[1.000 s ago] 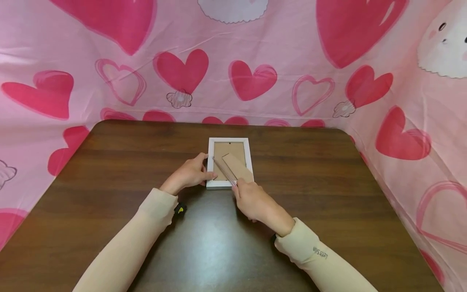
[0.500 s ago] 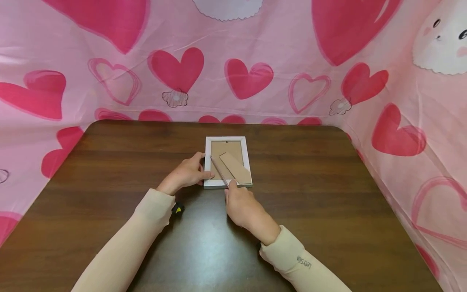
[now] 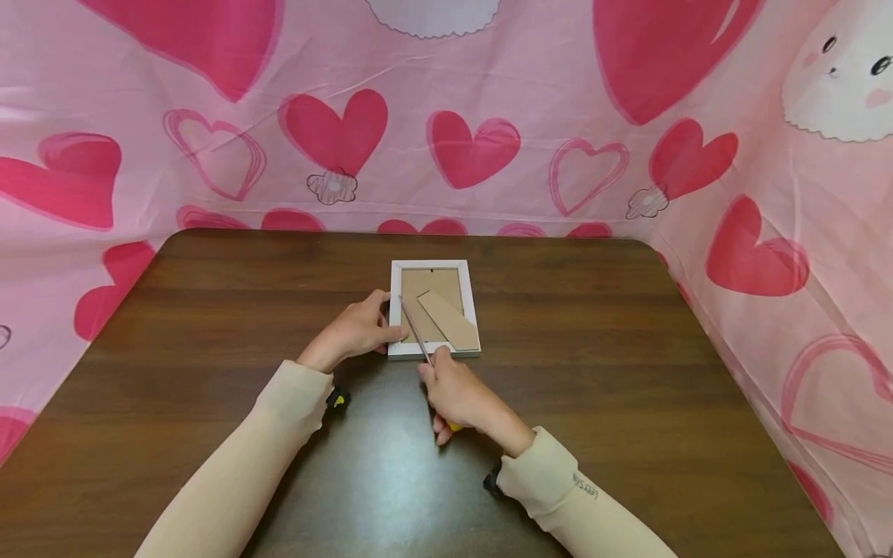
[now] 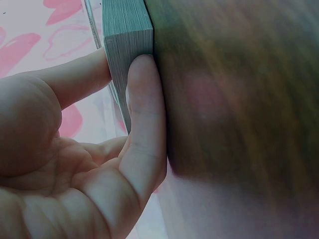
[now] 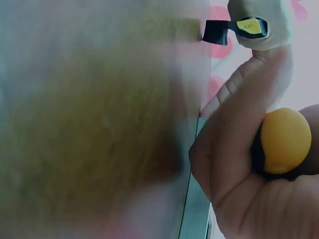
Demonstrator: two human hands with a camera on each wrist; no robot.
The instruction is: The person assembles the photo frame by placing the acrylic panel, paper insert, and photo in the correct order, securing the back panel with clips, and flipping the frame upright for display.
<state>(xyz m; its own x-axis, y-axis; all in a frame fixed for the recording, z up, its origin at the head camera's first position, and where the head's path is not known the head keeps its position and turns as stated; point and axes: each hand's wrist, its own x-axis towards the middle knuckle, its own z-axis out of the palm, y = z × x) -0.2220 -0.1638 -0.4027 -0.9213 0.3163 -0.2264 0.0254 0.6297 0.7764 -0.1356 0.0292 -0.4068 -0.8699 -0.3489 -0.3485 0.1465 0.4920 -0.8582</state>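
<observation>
A white picture frame (image 3: pixel 469 298) lies face down on the table, its brown backing board (image 3: pixel 432 280) and slanted easel-stand flap (image 3: pixel 449 319) facing up. My left hand (image 3: pixel 354 329) grips the frame's left side near the lower corner, thumb on top; the left wrist view shows a finger along the frame's edge (image 4: pixel 127 45). My right hand (image 3: pixel 460 394) holds a screwdriver whose thin metal shaft (image 3: pixel 414 325) slants up and left across the frame. Its tip is at the inner left edge of the border. The yellow and black handle (image 5: pixel 286 139) is wrapped in my right palm.
The frame lies on a dark brown wooden table (image 3: pixel 593 341). A pink cloth (image 3: pixel 481 70) with hearts hangs behind and at both sides. A black wrist mount (image 3: pixel 338 399) sits under the left cuff, another (image 3: pixel 492 482) under the right.
My right hand has shifted left and turned, so the screwdriver's shaft stands a little steeper and the yellow handle end shows. The tip stays at the frame's left inner edge; my left hand keeps its grip.
</observation>
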